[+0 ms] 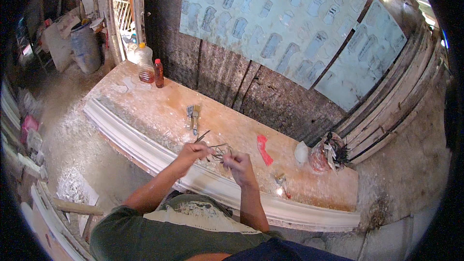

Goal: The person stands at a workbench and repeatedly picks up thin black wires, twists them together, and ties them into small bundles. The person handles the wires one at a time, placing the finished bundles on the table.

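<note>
A loose tangle of thin dark strands [220,152], perhaps fibre or wire, is stretched between my hands over the front part of the bench. My left hand [192,153] pinches its left side, where a few dark ends stick out past the fingers. On the other side, my right hand [239,165] has its fingers closed on the same strands. Just beyond my left hand lie paintbrushes [195,114] with pale, caked bristles. Right of my right hand are a bright red strip [264,150] and a small brush [280,181].
A long white moulding [145,140] runs along the near edge of the wooden bench [222,116]. A large clear bottle [143,63] and a small red-capped bottle [158,73] stand far left. Toward the right end sit a white lump [301,152] and a plastic bag with dark strands [328,153].
</note>
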The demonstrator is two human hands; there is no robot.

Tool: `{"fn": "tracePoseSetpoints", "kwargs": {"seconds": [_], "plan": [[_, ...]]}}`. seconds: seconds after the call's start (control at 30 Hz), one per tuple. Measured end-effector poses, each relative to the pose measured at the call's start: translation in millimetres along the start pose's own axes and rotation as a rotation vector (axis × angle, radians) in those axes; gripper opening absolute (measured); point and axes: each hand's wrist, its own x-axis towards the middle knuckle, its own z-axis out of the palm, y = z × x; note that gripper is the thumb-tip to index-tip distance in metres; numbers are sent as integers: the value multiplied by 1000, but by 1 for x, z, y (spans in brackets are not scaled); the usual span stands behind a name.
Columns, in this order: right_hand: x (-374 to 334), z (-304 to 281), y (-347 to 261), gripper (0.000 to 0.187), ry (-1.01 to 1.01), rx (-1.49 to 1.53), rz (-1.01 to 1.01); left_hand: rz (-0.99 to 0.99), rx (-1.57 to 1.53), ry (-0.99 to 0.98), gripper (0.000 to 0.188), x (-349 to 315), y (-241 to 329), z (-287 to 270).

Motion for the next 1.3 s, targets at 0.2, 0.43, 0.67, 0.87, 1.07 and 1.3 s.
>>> {"fn": "tracePoseSetpoints", "kwargs": {"seconds": [0.2, 0.43, 0.67, 0.87, 1.07, 1.3], "plan": [[13, -29, 146, 18, 311, -747, 24, -201, 192, -444, 27, -18, -16, 14], [-36, -2, 31, 34, -233, 326, 32, -124, 49, -64, 16, 0, -1, -43], [12, -1, 16, 22, 51, 133, -78, -143, -72, -46, 18, 6, 14, 3], [17, -5, 111, 26, 167, -382, 149, -337, -16, -327, 22, -28, -16, 14], [-24, 6, 29, 28, -196, 404, 283, -174, 31, 5, 12, -24, 0, -41], [-3, 12, -15, 19, -47, 185, 67, -142, -223, 94, 16, -5, 9, -11]]}}
